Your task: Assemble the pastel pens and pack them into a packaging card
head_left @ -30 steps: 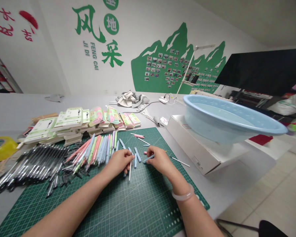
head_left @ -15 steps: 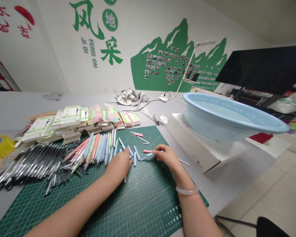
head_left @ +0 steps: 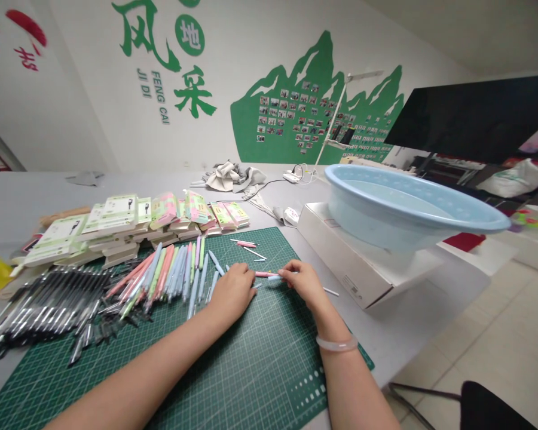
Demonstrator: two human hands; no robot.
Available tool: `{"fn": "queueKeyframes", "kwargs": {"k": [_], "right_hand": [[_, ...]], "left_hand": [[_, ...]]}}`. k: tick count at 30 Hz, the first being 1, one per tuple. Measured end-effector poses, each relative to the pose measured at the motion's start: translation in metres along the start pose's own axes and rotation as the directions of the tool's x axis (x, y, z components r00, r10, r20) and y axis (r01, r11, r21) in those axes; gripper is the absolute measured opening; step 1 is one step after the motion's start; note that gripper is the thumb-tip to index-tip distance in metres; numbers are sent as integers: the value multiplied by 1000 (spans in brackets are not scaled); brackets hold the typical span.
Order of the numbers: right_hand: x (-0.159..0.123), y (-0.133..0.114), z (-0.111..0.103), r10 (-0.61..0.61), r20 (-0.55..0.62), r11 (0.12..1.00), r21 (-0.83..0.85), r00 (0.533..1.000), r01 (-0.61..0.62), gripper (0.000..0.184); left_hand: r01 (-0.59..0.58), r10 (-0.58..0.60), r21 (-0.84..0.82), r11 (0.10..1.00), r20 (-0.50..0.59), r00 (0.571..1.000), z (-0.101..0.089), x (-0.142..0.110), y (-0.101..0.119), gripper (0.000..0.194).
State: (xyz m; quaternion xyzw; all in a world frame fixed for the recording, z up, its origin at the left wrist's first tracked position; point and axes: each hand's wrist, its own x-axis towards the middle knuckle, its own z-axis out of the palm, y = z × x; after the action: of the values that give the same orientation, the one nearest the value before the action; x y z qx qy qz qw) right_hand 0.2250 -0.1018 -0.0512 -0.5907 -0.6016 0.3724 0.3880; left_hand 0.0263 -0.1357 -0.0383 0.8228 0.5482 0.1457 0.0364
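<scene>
Pink-and-blue pen [head_left: 269,275] sits in a narrow pinch between the fingers of the right hand [head_left: 302,283], above the green cutting mat [head_left: 251,358]; the left hand [head_left: 231,292] lies curled just beside it, and whether it holds anything cannot be told. Judged risk: a slipped pinch could drop the pen and roll it into the loose pastel pens [head_left: 170,278], mixing parts. Blue basin [head_left: 412,206] on a white box [head_left: 341,269] stands right of the hands, not obstructing them.

The pen barrels [head_left: 164,278] are smooth plastic, the basin [head_left: 376,224] glossy plastic, the box [head_left: 341,263] matt cardboard, the cutting mat [head_left: 251,370] matt.
</scene>
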Motion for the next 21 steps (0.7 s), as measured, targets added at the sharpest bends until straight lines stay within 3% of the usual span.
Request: {"fn": "queueKeyframes", "kwargs": {"k": [5,7,9,11,13,15,16,18,21], "right_hand": [[0,0,0,34,-30,999,41,999,-32,19],[0,0,2,55,24,990,132,998,-57,19],[-1,-1,4,60,86,965,250,995,-79,18],[-4,-3,6,30,106,934,352,994,-66,21],[-8,-8,11,-13,115,903,427,993,-38,25],[-13,-14,18,-48,179,870,491,983,-47,25],[-16,-17,22,-73,227,852,520,971,-57,25],[-21,-23,32,-102,304,807,582,947,-100,27],[-25,-26,44,-102,317,763,633,943,-131,21]], "left_hand": [[56,-56,0,998,20,998,8,10,5,5],[73,-74,-100,992,-3,997,4,11,0,6],[111,-113,-308,945,12,994,-3,9,-8,7],[203,-163,-599,774,121,979,-9,6,-15,11],[302,-168,-827,474,252,953,-14,1,-21,17],[353,-149,-914,199,327,933,-16,-4,-22,21],[360,-141,-926,113,344,929,-17,-7,-22,23],[377,-124,-926,26,371,920,-16,-10,-20,25],[403,-91,-915,-1,401,911,-13,-11,-17,25]]}}
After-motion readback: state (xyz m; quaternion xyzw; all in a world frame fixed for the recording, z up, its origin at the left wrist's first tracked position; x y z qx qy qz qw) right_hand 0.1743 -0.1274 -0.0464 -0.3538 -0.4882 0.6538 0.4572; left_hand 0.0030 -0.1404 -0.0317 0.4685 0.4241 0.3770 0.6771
